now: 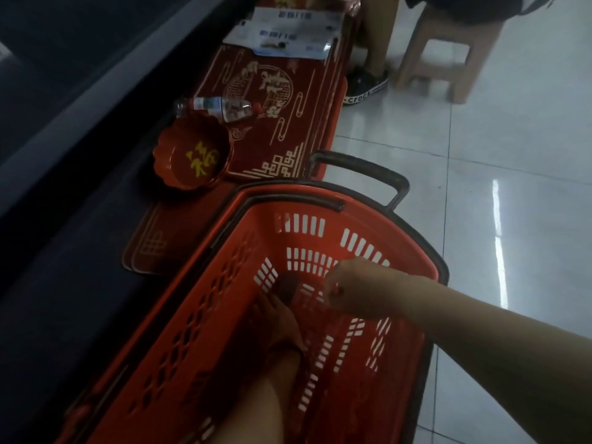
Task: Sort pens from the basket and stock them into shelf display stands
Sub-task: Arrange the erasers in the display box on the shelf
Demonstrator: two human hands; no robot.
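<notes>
- Both hands are down inside the red basket (323, 219), which stands on the tiled floor (480, 155) beside a dark shelf unit (64, 91); by my reading the work is at the picking-out stage, with nothing shown as stocked.
- Right hand (355, 291) is near the far end of the basket, its grip curled and pinching a small red thing (336, 289) at the fingertips; it may be a pen or a cap, but blur keeps me from saying which.
- Left hand (278, 318) reaches deep to the basket floor, fingers pointing toward a dark object (286, 288) lying there; whether its grip is spread or closed on anything I cannot tell, as shadow and motion blur hide the fingers.
- Pens themselves cannot be made out clearly; whatever remains lies at the bottom of the basket's far end, around the two hands. Most of the basket floor in view looks bare, so little stock seems left in it, though this is a judgement.
- No display stand shows anywhere in view, so how many pens have been placed cannot be judged.
- Beside the basket lie red patterned mats (272, 100), a red scalloped bowl (192, 155), a plastic water bottle (217, 108) on its side and some packaged sheets (288, 30).
- Further off stands a stool (448, 49), with another person's shoe (366, 84) next to it.
</notes>
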